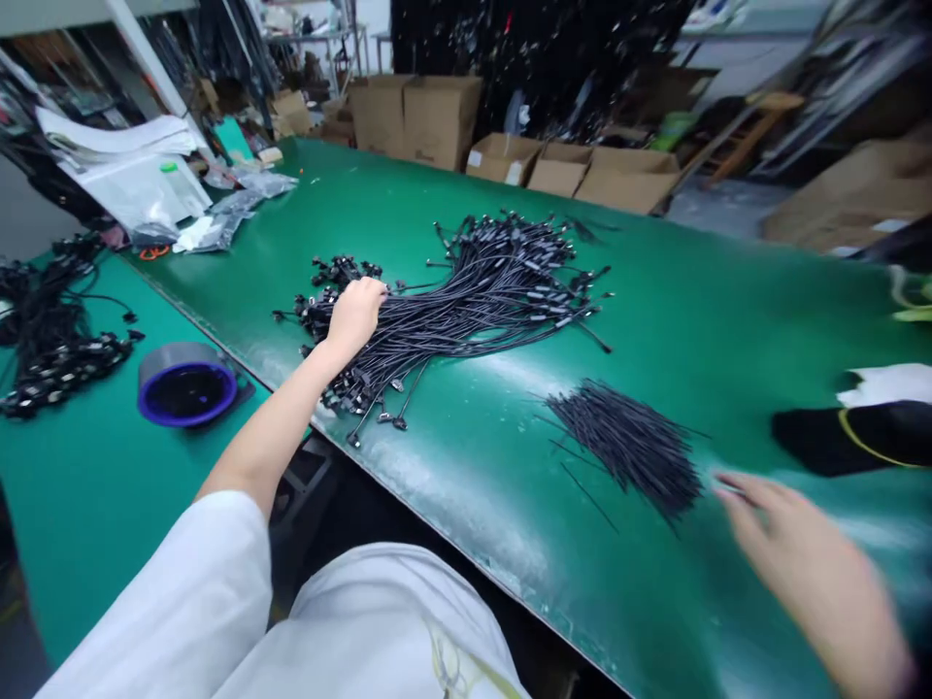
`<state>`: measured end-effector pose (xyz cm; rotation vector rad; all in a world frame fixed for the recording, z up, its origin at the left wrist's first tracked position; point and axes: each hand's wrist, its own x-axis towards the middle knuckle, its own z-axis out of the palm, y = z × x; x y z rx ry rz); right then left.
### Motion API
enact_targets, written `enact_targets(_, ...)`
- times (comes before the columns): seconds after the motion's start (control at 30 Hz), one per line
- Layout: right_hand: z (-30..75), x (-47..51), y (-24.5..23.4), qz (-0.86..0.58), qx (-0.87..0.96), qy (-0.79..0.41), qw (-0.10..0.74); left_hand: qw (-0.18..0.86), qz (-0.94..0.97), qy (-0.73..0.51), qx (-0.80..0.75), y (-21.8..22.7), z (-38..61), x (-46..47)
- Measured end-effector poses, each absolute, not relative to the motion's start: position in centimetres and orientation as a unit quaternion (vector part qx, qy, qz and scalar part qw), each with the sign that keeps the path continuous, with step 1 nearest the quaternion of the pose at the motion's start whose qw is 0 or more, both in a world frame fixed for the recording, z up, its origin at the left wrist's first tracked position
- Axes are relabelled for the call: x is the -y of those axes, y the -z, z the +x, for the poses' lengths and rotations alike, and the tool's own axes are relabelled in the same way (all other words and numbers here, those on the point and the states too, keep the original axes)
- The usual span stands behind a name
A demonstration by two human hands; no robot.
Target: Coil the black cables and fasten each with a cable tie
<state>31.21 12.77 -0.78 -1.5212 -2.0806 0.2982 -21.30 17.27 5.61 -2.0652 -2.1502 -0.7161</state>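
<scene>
my left grip is pressed closed around a bundle of black cables in the middle of the green desk. its connector ends fan toward the desk's front edge, lower left of center. my right grip, blurred at lower right, is spread open just beside a pile of thin black wires. dragging the bundle could tip those connector ends over the edge; a careless sweep could scatter the wires.

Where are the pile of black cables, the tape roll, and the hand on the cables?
Pile of black cables [473, 301], head view, on the pile's middle.
Tape roll [173, 359], head view, on its grey side.
Left hand [354, 316], head view, on its back.
</scene>
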Motion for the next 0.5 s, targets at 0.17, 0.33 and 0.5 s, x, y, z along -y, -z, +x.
enact_targets(0.17, 16.0, -14.4, -2.4, -0.442, 0.829, -0.184, 0.289, -0.044, -0.834, 0.228, 0.5, -6.8, -13.7, -11.0)
enact_targets(0.33, 3.8, -19.1, -4.3, -0.271, 0.918, -0.206, 0.203, -0.227, -0.711, 0.365, 0.556, -10.3, -13.9, -3.5)
enact_targets(0.5, -0.2, -21.5, -5.2, -0.365, 0.877, -0.179, 0.258, -0.37, -0.648, 0.477, 0.465, -13.7, -16.9, 3.4)
